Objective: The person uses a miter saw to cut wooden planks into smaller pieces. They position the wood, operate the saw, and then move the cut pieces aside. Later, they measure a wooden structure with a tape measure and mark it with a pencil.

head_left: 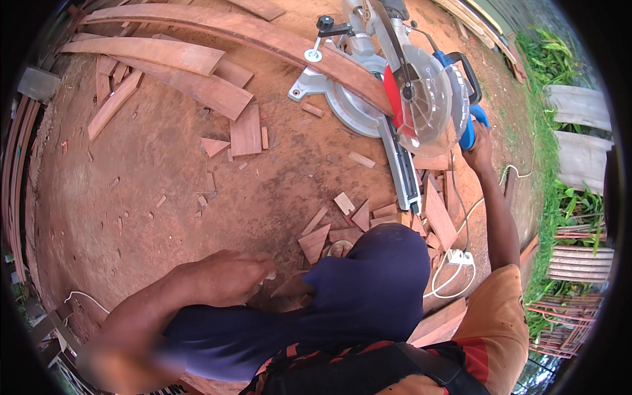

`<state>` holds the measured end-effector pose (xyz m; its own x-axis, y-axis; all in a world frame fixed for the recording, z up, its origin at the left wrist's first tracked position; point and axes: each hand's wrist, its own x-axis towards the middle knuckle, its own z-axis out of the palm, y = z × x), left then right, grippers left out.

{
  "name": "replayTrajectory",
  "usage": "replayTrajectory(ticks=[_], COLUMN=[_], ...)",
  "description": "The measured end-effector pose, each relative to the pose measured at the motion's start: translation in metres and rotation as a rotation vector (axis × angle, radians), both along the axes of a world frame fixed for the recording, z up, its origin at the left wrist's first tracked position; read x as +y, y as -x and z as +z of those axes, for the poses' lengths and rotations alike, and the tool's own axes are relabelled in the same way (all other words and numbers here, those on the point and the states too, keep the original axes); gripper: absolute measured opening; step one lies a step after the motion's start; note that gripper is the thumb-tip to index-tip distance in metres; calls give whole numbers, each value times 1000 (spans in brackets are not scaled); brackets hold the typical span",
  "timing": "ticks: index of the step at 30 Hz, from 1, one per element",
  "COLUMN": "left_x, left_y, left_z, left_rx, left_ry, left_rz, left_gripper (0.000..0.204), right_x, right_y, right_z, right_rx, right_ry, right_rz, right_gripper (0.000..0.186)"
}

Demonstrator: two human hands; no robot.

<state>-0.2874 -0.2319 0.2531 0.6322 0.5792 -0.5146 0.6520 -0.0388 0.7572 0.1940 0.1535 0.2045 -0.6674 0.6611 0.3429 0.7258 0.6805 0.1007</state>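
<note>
My right hand is wrapped round the blue handle of a mitre saw at the upper right. The saw's clear guard covers the toothed blade. A long, slightly curved reddish board lies across the saw base, its right end beside the red part of the saw. Over that board stands a hold-down clamp with a black knob. My left hand is curled closed by my bent leg, away from the saw; whether anything is in its fingers is hidden.
Cut boards lie piled at the upper left. Several wood offcuts litter the dirt before my foot and below the saw. A white power strip with cables lies right of my knee. Grass and grey curved sheets border the right.
</note>
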Motion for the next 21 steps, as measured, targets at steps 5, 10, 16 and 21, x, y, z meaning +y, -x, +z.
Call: replayTrajectory(ticks=[5,10,16,21], left_x=[4,5,7,-2], left_y=[-2,-4,1,7], left_z=[3,7,8,2], left_rx=[15,27,49,63], left_ry=[49,67,39,-30], left_rz=[-1,-13,7,27], left_gripper=[27,27,27,33], right_x=[11,23,42,44], right_y=[-2,9,20,40], right_z=[-1,-2,2,31], right_rx=[-53,-52,-28,106], right_ry=[31,62,26,-15], right_rz=[-72,-94,-57,-29], right_gripper=[37,39,42,60])
